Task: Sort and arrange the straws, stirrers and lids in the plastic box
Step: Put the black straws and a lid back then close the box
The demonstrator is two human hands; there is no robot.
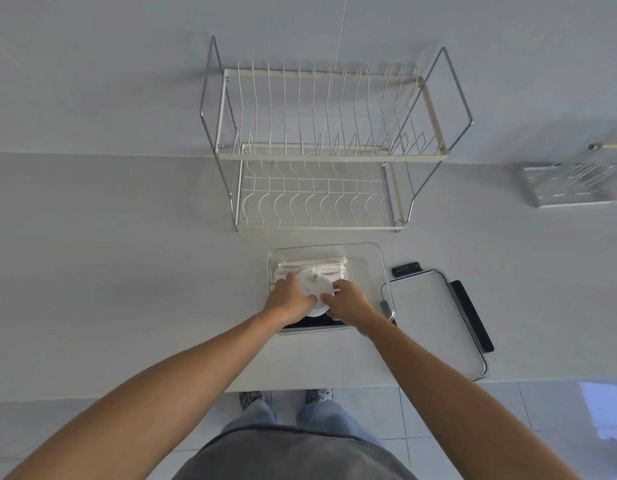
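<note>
A clear plastic box (373, 261) sits on the counter in front of me. At its far side lies a bundle of white straws and stirrers (314, 264). Nearer me, a stack of round white lids (315, 288) rests inside the box. My left hand (289, 299) grips the left side of the stack and my right hand (348, 302) grips its right side, fingers curled around the rims. The box's near edge is partly hidden by my hands.
The box's cover (435, 317), with dark clips, lies flat to the right, near the counter's front edge. A two-tier wire dish rack (321, 150) stands behind the box. A clear cutlery holder (574, 185) is at the far right.
</note>
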